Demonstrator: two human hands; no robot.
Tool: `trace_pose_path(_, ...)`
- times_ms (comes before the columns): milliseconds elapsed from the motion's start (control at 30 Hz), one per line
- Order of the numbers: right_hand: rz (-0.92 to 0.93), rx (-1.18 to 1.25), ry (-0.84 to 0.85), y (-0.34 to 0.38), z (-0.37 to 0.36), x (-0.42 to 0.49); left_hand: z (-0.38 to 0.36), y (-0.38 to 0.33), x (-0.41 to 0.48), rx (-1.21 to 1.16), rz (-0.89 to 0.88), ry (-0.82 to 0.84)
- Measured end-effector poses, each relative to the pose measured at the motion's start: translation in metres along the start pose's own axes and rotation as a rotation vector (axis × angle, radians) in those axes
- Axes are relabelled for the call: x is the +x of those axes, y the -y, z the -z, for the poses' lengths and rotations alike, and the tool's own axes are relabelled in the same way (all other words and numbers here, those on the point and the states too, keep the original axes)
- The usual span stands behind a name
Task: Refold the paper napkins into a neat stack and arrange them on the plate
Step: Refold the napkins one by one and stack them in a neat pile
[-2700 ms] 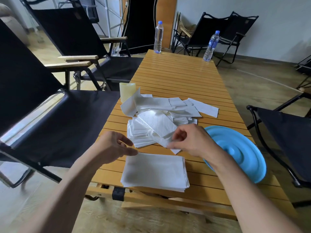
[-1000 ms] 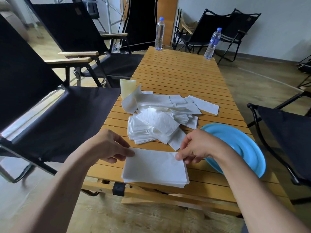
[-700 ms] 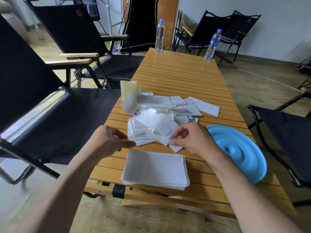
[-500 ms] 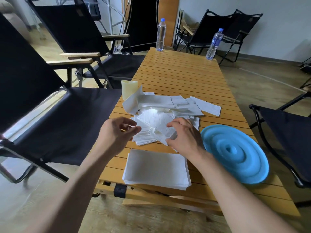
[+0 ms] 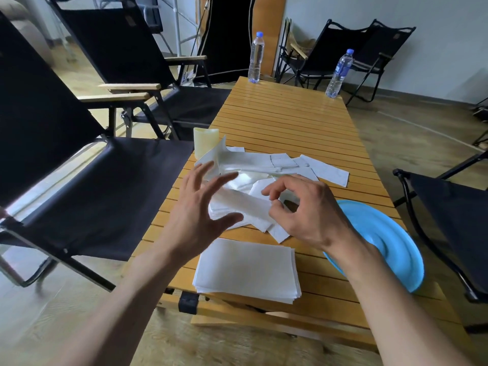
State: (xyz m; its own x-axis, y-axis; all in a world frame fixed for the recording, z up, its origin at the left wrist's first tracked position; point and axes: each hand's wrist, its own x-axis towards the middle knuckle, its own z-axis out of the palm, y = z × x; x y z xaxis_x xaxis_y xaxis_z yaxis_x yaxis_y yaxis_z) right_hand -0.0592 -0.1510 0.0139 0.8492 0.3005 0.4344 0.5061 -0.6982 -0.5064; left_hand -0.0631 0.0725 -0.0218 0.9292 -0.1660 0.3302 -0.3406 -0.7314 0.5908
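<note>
A single white napkin (image 5: 239, 204) is lifted just above the loose pile of napkins (image 5: 266, 169) in the middle of the slatted wooden table (image 5: 285, 120). My right hand (image 5: 306, 211) pinches the napkin's right end between thumb and curled fingers. My left hand (image 5: 199, 207) is at its left end with fingers spread wide and the thumb under the paper's edge. A neat folded stack of napkins (image 5: 245, 268) lies near the table's front edge, below both hands. The blue plate (image 5: 388, 244) sits at the front right, partly behind my right forearm, with nothing on it.
A cream cup (image 5: 204, 141) stands at the table's left edge behind the pile. Two water bottles (image 5: 256, 59) (image 5: 339, 73) stand at the far end. Black folding chairs flank the table on the left (image 5: 105, 186) and right (image 5: 454, 220).
Both hands left the folded stack and moved up to the loose pile. The right hand picked one napkin off the pile, and the left hand spread open beside it.
</note>
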Motion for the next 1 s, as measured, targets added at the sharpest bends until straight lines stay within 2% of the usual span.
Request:
trace_pose_path(100,-0.097,0.238,-0.020,0.010,0.012,-0.004,-0.001,-0.007,0.002,-0.045,-0.022,-0.040)
trace_pose_path(167,-0.250,0.376,-0.049,0.007,0.020,-0.002,0.005,-0.009,0.003,-0.222,0.030,-0.059)
trace_pose_path(267,-0.537,0.530,0.001,-0.004,0.027,0.001,0.021,-0.004,0.002,-0.524,0.157,0.139)
trace_pose_path(333,-0.688,0.628,0.141,-0.010,0.029,0.000,0.032,0.002,0.000,-0.707,0.299,0.328)
trace_pose_path(400,-0.754,0.607,0.332,-0.015,0.031,-0.004,0.038,0.007,-0.002,-0.761,0.471,0.446)
trace_pose_path(500,-0.795,0.489,0.575,-0.019,0.027,-0.010,0.037,0.015,-0.004,-0.594,0.639,0.520)
trace_pose_path(567,-0.810,0.404,0.658,-0.018,0.022,-0.012,0.033,0.018,-0.005,-0.400,0.695,0.543)
trace_pose_path(667,-0.818,0.283,0.667,-0.020,0.016,-0.012,0.031,0.018,-0.004,-0.277,0.735,0.582)
trace_pose_path(1000,-0.793,0.059,0.642,-0.030,0.005,-0.014,0.020,0.018,0.000,-0.192,0.768,0.574)
